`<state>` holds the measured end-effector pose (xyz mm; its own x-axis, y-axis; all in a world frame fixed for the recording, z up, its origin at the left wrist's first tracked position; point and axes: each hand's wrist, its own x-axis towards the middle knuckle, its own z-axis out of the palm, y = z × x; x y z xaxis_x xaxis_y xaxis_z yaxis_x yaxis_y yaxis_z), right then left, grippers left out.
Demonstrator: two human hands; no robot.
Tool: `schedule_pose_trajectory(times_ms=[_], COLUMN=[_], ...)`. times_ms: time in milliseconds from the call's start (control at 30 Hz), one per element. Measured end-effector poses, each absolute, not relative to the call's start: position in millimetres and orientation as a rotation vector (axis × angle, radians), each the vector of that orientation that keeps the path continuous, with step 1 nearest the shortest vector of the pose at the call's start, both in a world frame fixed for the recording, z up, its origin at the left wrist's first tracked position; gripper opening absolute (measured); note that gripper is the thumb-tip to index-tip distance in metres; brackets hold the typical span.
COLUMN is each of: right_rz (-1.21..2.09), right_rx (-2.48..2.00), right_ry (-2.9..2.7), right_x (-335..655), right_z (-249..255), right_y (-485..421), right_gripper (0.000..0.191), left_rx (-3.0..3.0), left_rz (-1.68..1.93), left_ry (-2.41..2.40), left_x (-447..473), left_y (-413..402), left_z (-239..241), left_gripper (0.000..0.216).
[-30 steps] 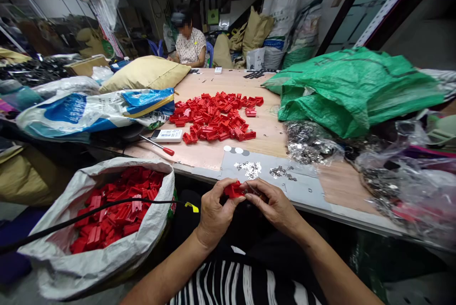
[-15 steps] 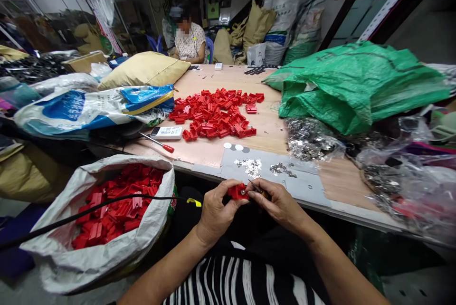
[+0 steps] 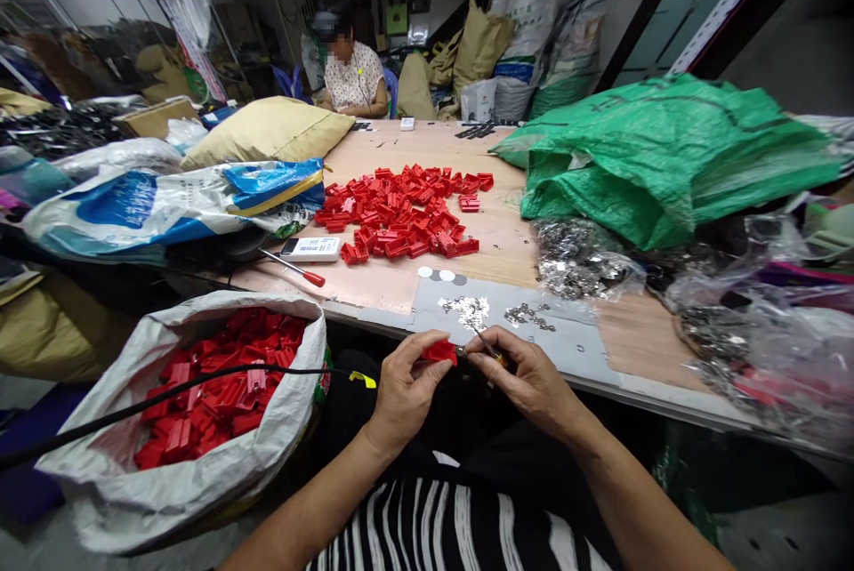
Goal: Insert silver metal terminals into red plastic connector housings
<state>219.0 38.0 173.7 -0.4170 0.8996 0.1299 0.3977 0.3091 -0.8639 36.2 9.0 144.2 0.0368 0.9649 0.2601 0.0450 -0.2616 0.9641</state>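
My left hand [image 3: 406,389] pinches a red plastic part [image 3: 440,352] between thumb and fingers, just over the table's near edge. Opposite it, my right hand [image 3: 534,380] is closed around a slim dark pointed tool [image 3: 490,345] whose exact kind I cannot make out. A small metal piece [image 3: 461,349] shows at the right fingertips, against the red part's right end; whether it touches the part is unclear. Beyond my hands, shiny metal pieces [image 3: 467,311] and a smaller heap of darker metal pieces [image 3: 528,316] lie on a grey sheet [image 3: 433,295].
Red parts [image 3: 406,211] are heaped mid-table. A white sack [image 3: 86,473] of red parts stands at left, a black cable [image 3: 166,390] across it. A red-handled screwdriver [image 3: 294,269] lies near a white device [image 3: 313,249]. A green sack [image 3: 673,153] lies right. A person [image 3: 353,82] sits opposite.
The red part has shifted slightly left with my left hand. My right fingertips have drawn a little away from it, and the metal piece now shows between them.
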Motion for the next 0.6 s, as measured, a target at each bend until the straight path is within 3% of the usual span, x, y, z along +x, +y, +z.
schedule_pose_trajectory(times_ms=[600], right_rz=[0.647], right_rx=[-0.832], right_ry=[-2.222], right_x=[213.4], right_z=[171.0], right_y=[31.6], right_gripper=[0.008], left_rx=[0.771], left_rz=[1.177], left_ry=[0.827], left_x=[45.6], left_y=[6.3], left_z=[138.5], left_gripper=[0.025])
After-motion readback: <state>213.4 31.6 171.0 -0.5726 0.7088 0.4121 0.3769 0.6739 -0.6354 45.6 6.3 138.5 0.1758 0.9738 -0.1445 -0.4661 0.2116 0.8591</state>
